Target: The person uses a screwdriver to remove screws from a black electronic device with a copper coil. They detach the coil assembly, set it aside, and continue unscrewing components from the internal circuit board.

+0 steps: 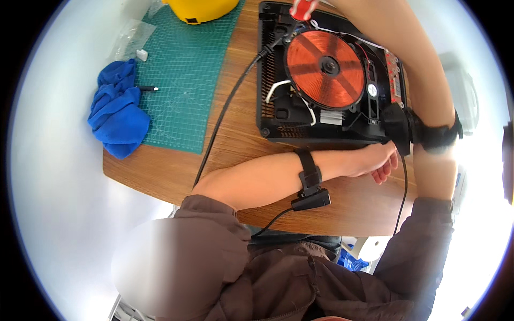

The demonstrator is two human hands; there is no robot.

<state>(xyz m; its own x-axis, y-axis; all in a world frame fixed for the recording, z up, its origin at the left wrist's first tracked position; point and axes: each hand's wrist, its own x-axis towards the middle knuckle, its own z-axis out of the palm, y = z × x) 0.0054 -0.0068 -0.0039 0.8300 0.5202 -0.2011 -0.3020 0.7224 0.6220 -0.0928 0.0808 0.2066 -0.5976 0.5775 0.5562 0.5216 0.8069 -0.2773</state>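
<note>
An opened black appliance housing (276,120) holds a flat copper coil (313,75), wires and a red circuit board (394,75). My left hand (377,163) is at its front-right corner, fingers curled, their tips partly hidden; I cannot make out what, if anything, they hold. My right forearm reaches over the right side, and my right hand (326,4) is cut off by the top edge beside an upright red-and-white tool handle (303,9); its grip is hidden. Black devices (311,199) are strapped to both forearms, with cables attached.
A green cutting mat (179,117) lies left on the wooden table (160,166), with a crumpled blue cloth (118,115), a small black item (147,89), a clear bag (131,37) and a yellow object (203,8). A black cable (230,97) runs across the table.
</note>
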